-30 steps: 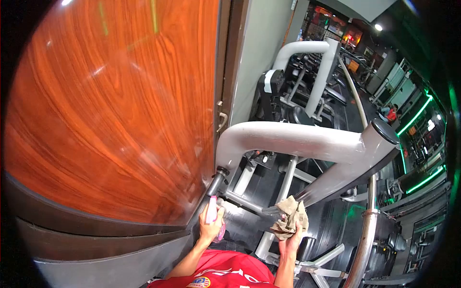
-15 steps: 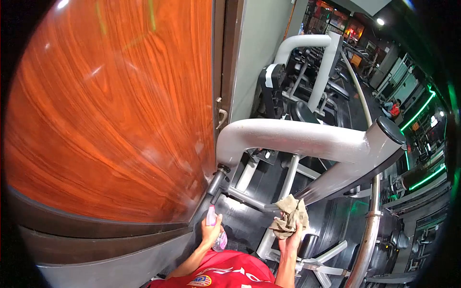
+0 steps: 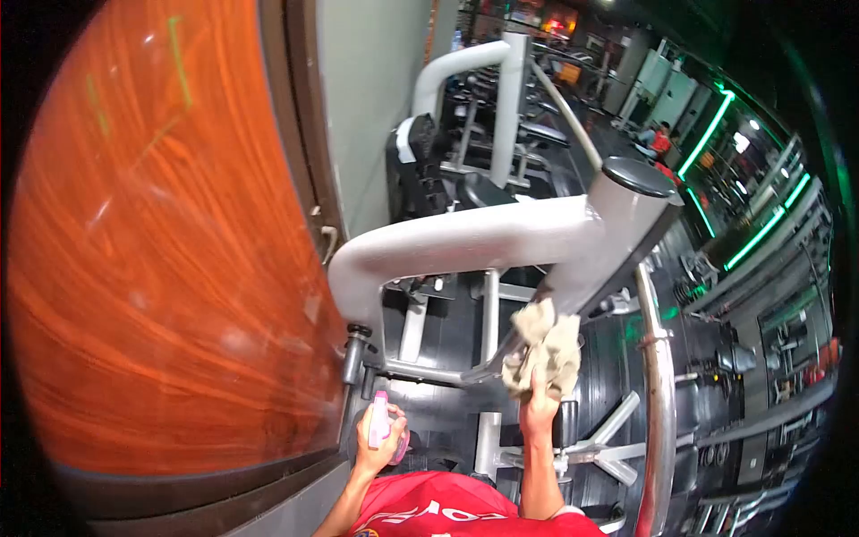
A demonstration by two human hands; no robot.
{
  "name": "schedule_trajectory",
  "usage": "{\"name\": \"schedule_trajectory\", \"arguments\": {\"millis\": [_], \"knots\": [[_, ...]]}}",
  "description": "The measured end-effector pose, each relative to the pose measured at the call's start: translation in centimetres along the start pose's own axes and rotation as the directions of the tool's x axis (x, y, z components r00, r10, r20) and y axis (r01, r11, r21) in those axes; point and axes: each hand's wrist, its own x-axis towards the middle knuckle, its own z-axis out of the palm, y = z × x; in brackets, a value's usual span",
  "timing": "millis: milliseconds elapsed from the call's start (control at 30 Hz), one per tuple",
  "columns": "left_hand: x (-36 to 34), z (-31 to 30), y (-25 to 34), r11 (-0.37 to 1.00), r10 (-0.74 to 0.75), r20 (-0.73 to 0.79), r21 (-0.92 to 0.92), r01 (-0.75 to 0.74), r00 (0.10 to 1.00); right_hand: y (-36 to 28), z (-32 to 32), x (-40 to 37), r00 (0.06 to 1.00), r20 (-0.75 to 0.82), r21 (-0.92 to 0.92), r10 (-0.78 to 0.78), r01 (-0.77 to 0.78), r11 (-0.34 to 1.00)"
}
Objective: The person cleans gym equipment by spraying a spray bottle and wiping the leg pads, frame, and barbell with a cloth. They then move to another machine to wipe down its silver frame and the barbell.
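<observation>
My left hand (image 3: 372, 440) is wrapped round a spray bottle (image 3: 379, 421) with a pink-and-white head, held low in front of my red shirt. My right hand (image 3: 539, 404) grips a crumpled beige cloth (image 3: 548, 349), raised ahead of me with the arm stretched out. The cloth overlaps the lower part of the thick silver upright of a gym machine frame (image 3: 465, 240). Its broad tube bends across in front of me, and a black cap (image 3: 638, 176) tops the upright.
A glossy wood-grain door (image 3: 161, 268) with a handle (image 3: 329, 243) stands close on the left. To the right runs a metal rail (image 3: 659, 394). More gym machines (image 3: 465, 134) fill the back, and a person in red (image 3: 660, 140) sits far off.
My view has turned right, so the door and frame shift left. My right hand has lifted the cloth forward, up to the silver upright. The left hand still holds the spray bottle.
</observation>
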Motion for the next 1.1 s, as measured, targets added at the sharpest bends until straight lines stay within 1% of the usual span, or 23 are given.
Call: {"name": "schedule_trajectory", "arguments": {"millis": [33,100,133,167,200,233,300,367,433,467,500,567,633,667,700,767,833,900,967,1000,1033,1067,1100], "knots": [[0.3,0.2,0.9,0.999,0.049,0.048,-0.016,-0.048,0.998,0.4,-0.2,1.6,0.990,-0.065,-0.056,-0.129,0.125,0.991],[0.9,0.8,2.4,0.997,0.077,0.088,0.004,-0.077,0.993,-7.1,4.0,3.1,0.910,-0.038,-0.133,-0.412,0.404,0.905],[1.2,1.1,3.0,0.997,0.076,0.134,0.008,-0.078,0.988,-8.9,4.7,4.5,0.809,-0.068,-0.354,-0.584,0.528,0.772],[1.3,1.2,3.6,0.997,0.076,0.179,0.013,-0.080,0.981,-10.5,5.2,6.0,0.677,-0.052,-0.558,-0.734,0.590,0.583],[1.6,1.1,4.0,0.991,0.092,0.226,0.072,-0.111,0.970,-12.5,5.8,7.5,0.722,-0.076,-0.454,-0.688,0.589,0.668],[1.7,1.2,4.4,0.990,0.099,0.240,0.072,-0.119,0.966,-14.5,6.3,9.1,0.765,-0.091,-0.342,-0.638,0.578,0.741],[2.0,1.4,5.2,0.982,0.143,0.275,0.082,-0.171,0.951,-18.4,7.5,12.7,0.601,-0.068,-0.592,-0.796,0.618,0.517],[2.4,1.2,5.6,0.985,0.123,0.309,0.082,-0.155,0.943,-21.4,8.7,15.7,0.427,0.108,-0.690,-0.898,0.682,0.241],[2.8,0.9,5.4,0.962,0.164,0.335,0.155,-0.226,0.928,-21.6,9.8,17.7,0.226,0.220,-0.714,-0.949,0.700,0.001],[2.9,0.7,5.4,0.961,0.167,0.347,0.152,-0.231,0.923,-20.9,10.1,17.1,0.220,0.226,-0.730,-0.949,0.683,-0.016],[3.0,0.7,5.5,0.962,0.176,0.332,0.140,-0.233,0.927,-19.9,9.9,16.6,0.244,0.224,-0.745,-0.944,0.667,-0.004],[3.3,0.9,5.8,0.963,0.187,0.322,0.124,-0.237,0.928,-17.8,9.1,15.7,0.328,0.167,-0.705,-0.930,0.699,0.120],[3.2,1.1,6.4,0.988,0.156,0.279,-0.058,-0.146,0.947,-14.9,8.2,15.1,0.357,0.204,-0.735,-0.911,0.671,0.098],[3.2,1.1,6.9,0.989,0.147,0.292,-0.029,-0.144,0.945,-13.5,7.5,14.8,0.427,0.187,-0.666,-0.885,0.717,0.205],[3.4,1.2,6.8,0.989,0.150,0.296,-0.032,-0.147,0.943,-13.5,7.8,14.7,0.396,0.188,-0.680,-0.899,0.713,0.172],[3.6,1.1,6.5,0.977,0.200,0.335,0.001,-0.212,0.921,-14.5,7.9,15.4,0.385,0.157,-0.623,-0.909,0.753,0.211],[3.6,0.9,7.3,0.979,0.164,0.374,0.050,-0.196,0.913,-17.2,9.1,16.3,0.291,0.147,-0.647,-0.945,0.751,0.131],[4.0,1.1,7.3,0.979,0.125,0.407,0.097,-0.179,0.905,-20.7,10.0,16.8,0.261,0.206,-0.643,-0.943,0.763,0.071],[4.6,1.2,6.6,0.916,0.266,0.422,0.171,-0.364,0.867,-24.3,10.7,17.1,0.356,0.255,-0.631,-0.899,0.766,0.124],[4.7,1.2,6.7,0.916,0.263,0.426,0.171,-0.362,0.866,-25.3,10.7,17.6,0.427,0.263,-0.699,-0.865,0.702,0.134],[4.9,1.3,7.0,0.951,0.206,0.401,0.132,-0.279,0.892,-26.3,11.0,17.9,0.544,0.243,-0.801,-0.803,0.579,0.150],[5.0,1.4,7.2,0.977,0.147,0.379,0.090,-0.194,0.914,-26.9,11.3,18.4,0.577,0.300,-0.822,-0.760,0.561,0.102],[5.2,1.5,7.3,0.977,0.146,0.382,0.089,-0.193,0.913,-27.2,11.8,18.6,0.607,0.353,-0.836,-0.712,0.546,0.051]]}}
